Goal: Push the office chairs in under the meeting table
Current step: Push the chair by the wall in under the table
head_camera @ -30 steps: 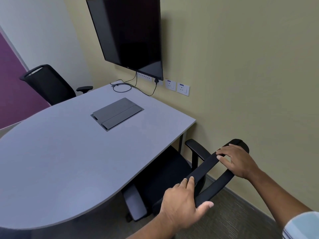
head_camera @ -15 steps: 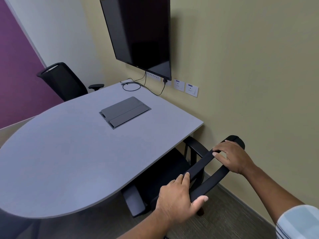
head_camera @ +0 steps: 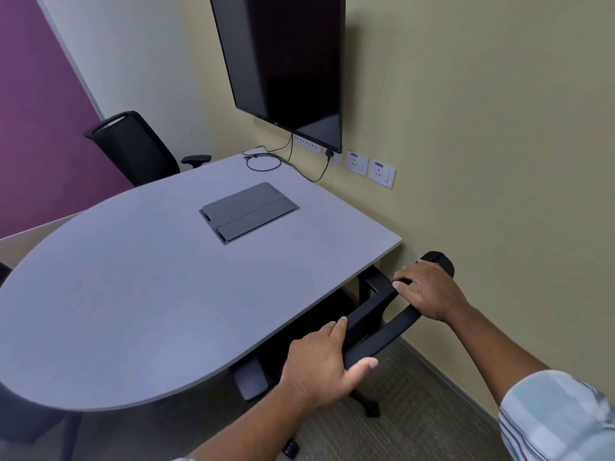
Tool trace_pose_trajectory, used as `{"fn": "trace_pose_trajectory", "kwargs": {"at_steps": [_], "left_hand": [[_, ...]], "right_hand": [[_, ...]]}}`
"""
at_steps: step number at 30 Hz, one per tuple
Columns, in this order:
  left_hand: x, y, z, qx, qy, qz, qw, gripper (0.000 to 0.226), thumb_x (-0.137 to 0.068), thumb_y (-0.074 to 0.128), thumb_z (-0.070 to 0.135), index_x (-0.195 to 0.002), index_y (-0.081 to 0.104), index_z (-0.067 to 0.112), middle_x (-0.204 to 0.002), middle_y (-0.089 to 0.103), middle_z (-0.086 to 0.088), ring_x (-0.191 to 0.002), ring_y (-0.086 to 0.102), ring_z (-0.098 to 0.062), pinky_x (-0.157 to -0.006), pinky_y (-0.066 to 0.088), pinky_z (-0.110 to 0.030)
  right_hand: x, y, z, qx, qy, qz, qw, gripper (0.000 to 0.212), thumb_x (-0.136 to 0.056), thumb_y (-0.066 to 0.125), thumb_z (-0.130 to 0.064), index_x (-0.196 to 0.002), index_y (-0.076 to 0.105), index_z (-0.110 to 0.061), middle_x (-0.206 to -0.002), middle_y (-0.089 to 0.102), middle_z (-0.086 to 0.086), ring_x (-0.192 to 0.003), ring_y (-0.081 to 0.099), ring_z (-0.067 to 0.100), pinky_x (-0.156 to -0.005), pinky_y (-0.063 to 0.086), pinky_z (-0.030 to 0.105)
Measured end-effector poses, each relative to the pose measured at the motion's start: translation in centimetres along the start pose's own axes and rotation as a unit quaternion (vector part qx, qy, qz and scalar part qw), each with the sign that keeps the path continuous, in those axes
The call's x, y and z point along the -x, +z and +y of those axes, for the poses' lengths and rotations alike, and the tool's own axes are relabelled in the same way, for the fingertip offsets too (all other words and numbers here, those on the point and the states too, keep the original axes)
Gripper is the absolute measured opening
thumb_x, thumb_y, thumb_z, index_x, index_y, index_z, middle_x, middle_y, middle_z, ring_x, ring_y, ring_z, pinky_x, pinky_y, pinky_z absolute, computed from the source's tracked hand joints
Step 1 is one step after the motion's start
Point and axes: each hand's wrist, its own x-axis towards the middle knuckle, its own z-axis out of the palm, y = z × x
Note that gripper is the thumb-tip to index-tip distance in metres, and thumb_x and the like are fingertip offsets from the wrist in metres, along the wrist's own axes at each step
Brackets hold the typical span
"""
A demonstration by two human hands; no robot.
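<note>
A black office chair (head_camera: 376, 319) stands at the right side of the grey meeting table (head_camera: 149, 294), its seat mostly hidden under the tabletop. My left hand (head_camera: 324, 364) grips the near end of the chair's top rail. My right hand (head_camera: 427, 291) grips the far end of the same rail, close to the wall. A second black office chair (head_camera: 133, 148) stands at the table's far side, its backrest and one armrest showing above the tabletop.
A grey cable box lid (head_camera: 249, 212) is set into the tabletop. A black screen (head_camera: 283, 61) hangs on the beige wall above sockets (head_camera: 369, 168) and a looped cable (head_camera: 266, 161). The wall runs close behind the chair. Part of a dark chair (head_camera: 20, 414) shows at the lower left.
The near chair has slid further in under the table with both hands on its top rail. My view has shifted, so the table and screen sit further right in the frame.
</note>
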Motion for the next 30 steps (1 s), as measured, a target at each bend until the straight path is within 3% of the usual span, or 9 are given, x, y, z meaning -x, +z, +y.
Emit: {"fn": "trace_pose_trajectory", "kwargs": {"at_steps": [7,14,18,22,30], "left_hand": [[-1.6,-0.4,-2.2,0.005,-0.008,0.006,1.000,0.115,-0.085,0.012,0.102,-0.167,0.031,0.023,-0.162,0.053,0.006,-0.137,0.060,-0.019,-0.097,0.057,-0.046],[-2.7,-0.5,-2.8,0.008,-0.011,0.016,1.000,0.114,-0.086,0.014,0.102,-0.166,0.033,0.023,-0.158,0.056,0.005,-0.135,0.061,-0.020,-0.097,0.057,-0.047],[-3.1,-0.4,-2.0,0.010,-0.014,0.019,1.000,0.120,-0.082,0.007,0.103,-0.167,0.032,0.022,-0.159,0.055,0.004,-0.134,0.062,-0.020,-0.096,0.058,-0.047],[-3.5,-0.7,-1.5,0.002,-0.019,0.017,1.000,0.122,-0.081,0.004,0.102,-0.167,0.030,0.020,-0.154,0.059,0.003,-0.129,0.064,-0.021,-0.092,0.058,-0.047],[-4.5,-0.6,-0.7,-0.001,-0.035,0.007,0.999,0.115,-0.086,0.012,0.099,-0.167,0.030,0.020,-0.153,0.059,0.002,-0.129,0.064,-0.022,-0.093,0.058,-0.048]], "right_hand": [[-2.7,1.4,0.0,0.002,-0.017,0.008,1.000,0.047,-0.098,0.045,-0.052,-0.099,0.080,-0.021,-0.097,0.078,-0.006,-0.094,0.068,0.021,-0.114,0.040,0.046],[-4.2,1.6,0.0,0.002,-0.020,0.008,1.000,0.048,-0.097,0.048,-0.049,-0.104,0.081,-0.015,-0.104,0.080,-0.001,-0.100,0.070,0.025,-0.110,0.041,0.044],[-4.7,1.6,0.9,0.006,-0.015,-0.004,1.000,0.046,-0.098,0.050,-0.047,-0.107,0.081,-0.015,-0.111,0.080,-0.002,-0.106,0.070,0.023,-0.115,0.036,0.042],[-5.5,1.4,1.4,0.004,-0.019,-0.012,1.000,0.054,-0.096,0.043,-0.053,-0.106,0.081,-0.015,-0.107,0.080,-0.002,-0.103,0.069,0.024,-0.114,0.038,0.044],[-6.8,1.5,2.6,0.006,-0.005,-0.009,1.000,0.043,-0.095,0.050,-0.045,-0.102,0.080,-0.015,-0.106,0.079,0.002,-0.106,0.069,0.028,-0.116,0.032,0.046]]}}
